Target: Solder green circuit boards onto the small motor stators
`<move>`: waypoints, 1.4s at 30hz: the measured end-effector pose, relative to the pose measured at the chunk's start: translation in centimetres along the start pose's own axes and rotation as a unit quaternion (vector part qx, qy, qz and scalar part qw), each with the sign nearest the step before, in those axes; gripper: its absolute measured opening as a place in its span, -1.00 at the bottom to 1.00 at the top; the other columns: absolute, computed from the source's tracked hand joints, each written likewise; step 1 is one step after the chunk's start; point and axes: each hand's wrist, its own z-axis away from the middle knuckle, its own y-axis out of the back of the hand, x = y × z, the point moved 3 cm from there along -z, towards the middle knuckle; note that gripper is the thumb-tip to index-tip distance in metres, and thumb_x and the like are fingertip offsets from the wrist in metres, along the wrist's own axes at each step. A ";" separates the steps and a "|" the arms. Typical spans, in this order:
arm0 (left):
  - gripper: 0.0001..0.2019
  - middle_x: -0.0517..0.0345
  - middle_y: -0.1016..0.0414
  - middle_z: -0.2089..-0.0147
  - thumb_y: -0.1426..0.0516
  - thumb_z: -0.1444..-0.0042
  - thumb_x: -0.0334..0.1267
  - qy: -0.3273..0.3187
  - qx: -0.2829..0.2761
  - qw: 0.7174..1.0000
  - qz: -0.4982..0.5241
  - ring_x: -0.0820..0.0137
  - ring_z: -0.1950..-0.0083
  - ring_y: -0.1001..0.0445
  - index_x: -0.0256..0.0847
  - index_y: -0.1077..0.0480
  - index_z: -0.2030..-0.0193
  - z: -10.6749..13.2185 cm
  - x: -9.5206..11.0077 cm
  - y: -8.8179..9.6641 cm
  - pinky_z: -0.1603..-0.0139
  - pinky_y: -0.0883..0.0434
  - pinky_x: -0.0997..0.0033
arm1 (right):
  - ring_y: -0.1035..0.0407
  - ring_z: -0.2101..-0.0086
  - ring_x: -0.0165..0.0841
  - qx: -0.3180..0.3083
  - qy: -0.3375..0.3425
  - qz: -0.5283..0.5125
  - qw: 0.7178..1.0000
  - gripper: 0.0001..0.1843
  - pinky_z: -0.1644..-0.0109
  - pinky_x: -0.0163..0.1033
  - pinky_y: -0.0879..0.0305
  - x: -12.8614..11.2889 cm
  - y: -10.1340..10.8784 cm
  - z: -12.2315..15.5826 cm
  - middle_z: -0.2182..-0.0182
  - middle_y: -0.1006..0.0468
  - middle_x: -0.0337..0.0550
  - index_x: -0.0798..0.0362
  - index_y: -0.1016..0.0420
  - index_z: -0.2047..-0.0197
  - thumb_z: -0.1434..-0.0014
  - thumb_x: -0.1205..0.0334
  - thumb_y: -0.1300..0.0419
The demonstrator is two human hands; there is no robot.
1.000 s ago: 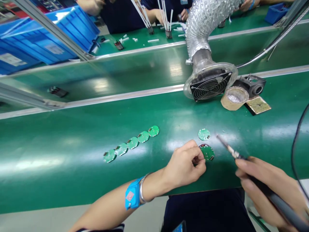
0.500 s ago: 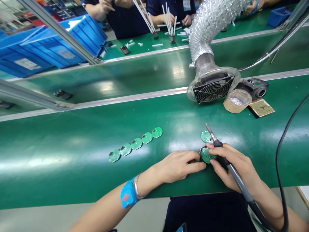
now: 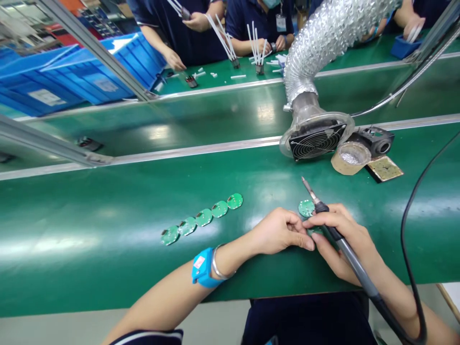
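Observation:
My right hand (image 3: 341, 239) grips a soldering iron (image 3: 325, 215) between its fingers, tip pointing up and away over the green mat. My left hand (image 3: 280, 232) is curled with its fingertips pinching a small round green circuit board (image 3: 316, 231), which is almost hidden between both hands. The right fingertips touch that board too. A second round board (image 3: 305, 208) lies flat just beyond them, beside the iron's tip. A row of several more round green boards (image 3: 203, 218) lies to the left. A blue wrist strap and a metal bangle sit on my left wrist.
A fume extractor fan (image 3: 314, 139) on a silver flexible duct stands at the back right, with a tape roll (image 3: 350, 158), a sponge tray (image 3: 384, 167) and a black holder (image 3: 375, 139) beside it. The iron's black cable (image 3: 413, 215) arcs at right. Other people work at the far bench by blue crates (image 3: 72, 76).
My right hand came in from the right with the iron and joined the left hand at the near board. Both hands now close over that board, which was plainly visible a second ago.

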 end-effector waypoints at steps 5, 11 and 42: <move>-0.71 0.33 -0.29 0.57 -0.36 0.15 -0.21 -0.012 -0.022 1.000 0.006 0.58 0.51 -0.18 -0.30 -0.35 0.55 0.5 -0.2 0.0 0.47 -0.15 0.54 | -0.34 0.24 -0.33 -0.022 0.048 0.010 0.999 -0.67 0.19 -0.22 -0.39 -0.1 -0.3 -1.0 0.32 -0.54 -0.22 -0.04 -0.32 -0.05 -0.24 0.43 -0.10; -0.89 0.22 -0.35 0.42 -0.22 -0.01 -0.33 -0.089 0.071 0.992 -0.044 0.58 0.48 -0.28 -0.30 -0.38 0.42 1.1 -0.5 -0.1 0.50 -0.25 0.59 | -0.37 0.28 -0.33 0.031 0.019 0.083 0.996 -0.69 0.25 -0.25 -0.39 -0.2 -0.8 -0.1 0.39 -0.48 -0.22 0.01 -0.32 -0.03 -0.23 0.45 -0.10; -0.94 0.27 -0.32 0.44 -0.16 0.10 -0.49 -0.105 0.128 0.978 -0.126 0.65 0.55 -0.25 -0.31 -0.39 0.52 0.9 0.1 -0.3 0.56 -0.24 0.65 | -0.26 0.55 -0.43 -0.020 -0.019 -0.001 1.000 -0.76 0.49 -0.27 -0.25 -2.8 3.7 2.0 0.52 -0.36 -0.26 0.09 -0.47 0.17 -0.08 0.45 -0.10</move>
